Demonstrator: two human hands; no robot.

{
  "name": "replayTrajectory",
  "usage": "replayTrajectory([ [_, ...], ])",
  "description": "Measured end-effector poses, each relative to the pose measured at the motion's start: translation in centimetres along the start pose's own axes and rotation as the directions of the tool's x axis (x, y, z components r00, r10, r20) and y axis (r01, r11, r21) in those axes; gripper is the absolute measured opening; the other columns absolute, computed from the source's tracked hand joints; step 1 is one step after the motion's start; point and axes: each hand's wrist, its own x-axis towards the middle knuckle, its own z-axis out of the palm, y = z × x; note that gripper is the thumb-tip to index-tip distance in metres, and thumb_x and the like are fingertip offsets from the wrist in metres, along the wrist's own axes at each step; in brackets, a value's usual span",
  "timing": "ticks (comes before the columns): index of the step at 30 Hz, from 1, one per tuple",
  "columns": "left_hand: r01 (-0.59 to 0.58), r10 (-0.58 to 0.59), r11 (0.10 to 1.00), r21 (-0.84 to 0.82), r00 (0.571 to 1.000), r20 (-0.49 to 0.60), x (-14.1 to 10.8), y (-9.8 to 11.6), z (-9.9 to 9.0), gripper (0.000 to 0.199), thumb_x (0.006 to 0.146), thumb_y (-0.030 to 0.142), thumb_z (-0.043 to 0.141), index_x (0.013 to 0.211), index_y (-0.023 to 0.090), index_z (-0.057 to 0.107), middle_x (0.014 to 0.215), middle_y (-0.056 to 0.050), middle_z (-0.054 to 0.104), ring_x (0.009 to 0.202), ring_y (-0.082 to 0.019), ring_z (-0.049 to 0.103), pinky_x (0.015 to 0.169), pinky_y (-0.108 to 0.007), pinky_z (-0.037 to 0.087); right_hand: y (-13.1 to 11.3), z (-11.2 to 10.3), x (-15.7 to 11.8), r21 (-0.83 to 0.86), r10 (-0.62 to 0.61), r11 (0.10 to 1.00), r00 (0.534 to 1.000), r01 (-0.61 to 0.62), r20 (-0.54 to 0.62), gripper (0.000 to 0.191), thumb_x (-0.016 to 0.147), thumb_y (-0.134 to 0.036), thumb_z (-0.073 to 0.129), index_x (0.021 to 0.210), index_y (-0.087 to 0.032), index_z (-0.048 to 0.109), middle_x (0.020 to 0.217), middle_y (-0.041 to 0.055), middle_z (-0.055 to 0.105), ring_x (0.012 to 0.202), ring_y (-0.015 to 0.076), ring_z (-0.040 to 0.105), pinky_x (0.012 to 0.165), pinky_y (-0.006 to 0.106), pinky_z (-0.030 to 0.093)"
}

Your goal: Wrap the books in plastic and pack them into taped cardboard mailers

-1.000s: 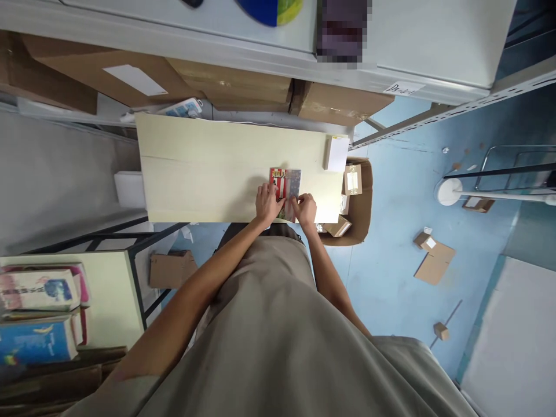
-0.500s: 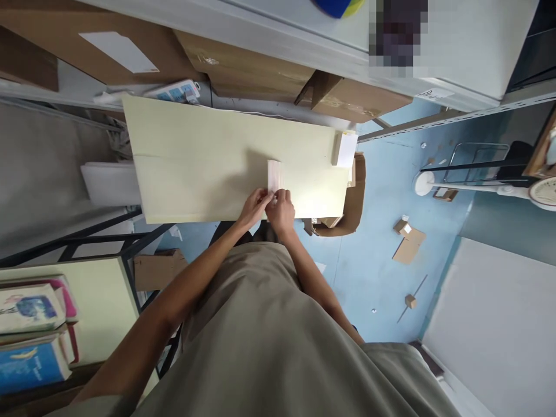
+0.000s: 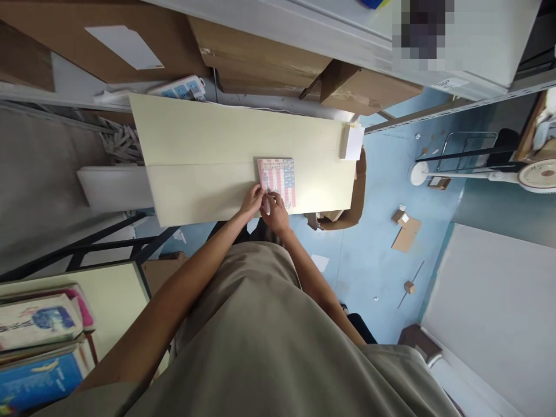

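A thin book (image 3: pixel 283 174) with a faded stars-and-stripes cover lies flat on the pale yellow tabletop (image 3: pixel 195 139), near its front edge. My left hand (image 3: pixel 252 201) is closed at the book's near left corner, thumb and fingertips pinched against it. Close beside it, my right hand (image 3: pixel 276 215) has its fingers curled over the cover's lower left part. The fingertips of both hands nearly meet there. A small pinkish bit shows between them, too small to make out.
A white box (image 3: pixel 353 143) stands at the table's far right corner. Below that end is an open cardboard box (image 3: pixel 358 191). Cardboard boxes (image 3: pixel 269 58) line the shelf behind, beside a power strip (image 3: pixel 180 88). More books (image 3: pixel 39 324) lie on a left-hand surface.
The book, earlier seen as a narrow pinkish-white strip, now lies with its flag cover facing up. Both hands have shifted slightly left to its near left corner.
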Motion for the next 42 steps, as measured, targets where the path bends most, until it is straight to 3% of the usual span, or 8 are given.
replayTrajectory([
  [9,-0.022,0.018,0.946,0.325,1.0,0.017,0.2,0.8,-1.0,0.03,0.1,0.028,0.055,0.124,0.02,0.073,0.118,-0.014,0.079,0.113,-0.032,0.073,0.103,-0.043,0.055,1.7,0.1,1.0,0.166,-0.03,0.986,0.999,0.032,-0.018,0.044,0.102,-0.029,0.061,0.144,-0.02,0.065,0.155,0.0176,0.057,0.137,0.0285,0.063,0.114,0.044,0.057],
  [14,-0.153,0.077,0.821,0.55,0.984,0.159,0.5,1.1,-3.4,0.037,0.096,0.026,0.063,0.131,0.02,0.072,0.12,-0.018,0.074,0.119,-0.038,0.069,0.105,-0.05,0.054,5.0,-3.4,3.2,0.197,0.255,0.958,0.932,-0.207,-0.258,0.041,0.105,-0.036,0.054,0.136,-0.013,0.067,0.142,0.023,0.066,0.125,0.0295,0.069,0.105,0.045,0.059],
  [17,-0.166,0.073,0.865,0.474,0.975,0.209,0.7,1.1,-4.0,0.045,0.098,0.021,0.058,0.142,0.017,0.066,0.134,-0.019,0.07,0.117,-0.033,0.071,0.108,-0.048,0.054,6.4,-4.6,4.6,0.181,0.389,0.919,0.88,-0.35,-0.271,0.044,0.099,-0.036,0.061,0.134,-0.01,0.065,0.132,0.0242,0.071,0.118,0.0314,0.071,0.101,0.046,0.059],
  [23,-0.151,0.095,0.975,0.161,0.946,0.311,1.2,0.1,-4.1,0.054,0.095,0.021,0.061,0.149,0.014,0.061,0.147,-0.02,0.061,0.117,-0.028,0.072,0.097,-0.039,0.061,7.2,-5.9,5.8,0.351,0.415,0.867,0.902,-0.354,-0.117,0.021,0.088,-0.04,0.069,0.093,-0.021,0.061,0.09,0.0081,0.073,0.083,0.0221,0.068,0.074,0.034,0.054],
  [29,-0.184,0.143,0.971,0.154,0.959,0.246,1.2,0.3,-5.6,0.04,0.089,0.023,0.071,0.129,0.015,0.071,0.133,-0.017,0.07,0.107,-0.027,0.074,0.106,-0.048,0.059,2.5,-7.2,2.2,0.252,0.242,0.95,0.942,-0.183,-0.231,0.02,0.089,-0.036,0.068,0.087,-0.026,0.05,0.081,-0.0006,0.066,0.071,0.0177,0.06,0.07,0.032,0.045],
  [36,-0.152,0.186,0.963,-0.222,0.972,0.144,-2.5,1.0,-11.0,0.044,0.092,0.053,0.075,0.12,0.02,0.067,0.116,-0.011,0.076,0.091,-0.022,0.078,0.086,-0.04,0.066,-6.9,-2.5,0.1,0.16,0.052,0.987,0.98,-0.021,-0.191,0.016,0.101,-0.041,0.063,0.102,-0.025,0.058,0.111,0.0055,0.071,0.08,0.0184,0.069,0.078,0.033,0.053],
  [39,-0.158,0.164,0.969,-0.191,0.986,0.014,-2.6,-0.3,-12.8,0.044,0.084,0.049,0.083,0.111,0.019,0.067,0.111,-0.01,0.077,0.093,-0.022,0.077,0.084,-0.037,0.066,-7.1,-0.8,1.4,0.207,-0.019,0.977,0.992,0.045,-0.125,0.019,0.103,-0.043,0.064,0.11,-0.025,0.062,0.12,0.0084,0.071,0.097,0.0214,0.074,0.086,0.034,0.057],
  [42,-0.099,0.088,0.989,-0.114,0.992,-0.094,-1.2,-2.2,-13.9,0.037,0.083,0.043,0.081,0.107,0.018,0.069,0.107,-0.01,0.078,0.092,-0.023,0.076,0.08,-0.035,0.066,-5.3,0.5,3.8,0.172,0.163,0.976,0.972,-0.134,-0.169,0.026,0.1,-0.038,0.068,0.12,-0.021,0.062,0.127,0.0152,0.071,0.113,0.0283,0.072,0.099,0.042,0.057],
])
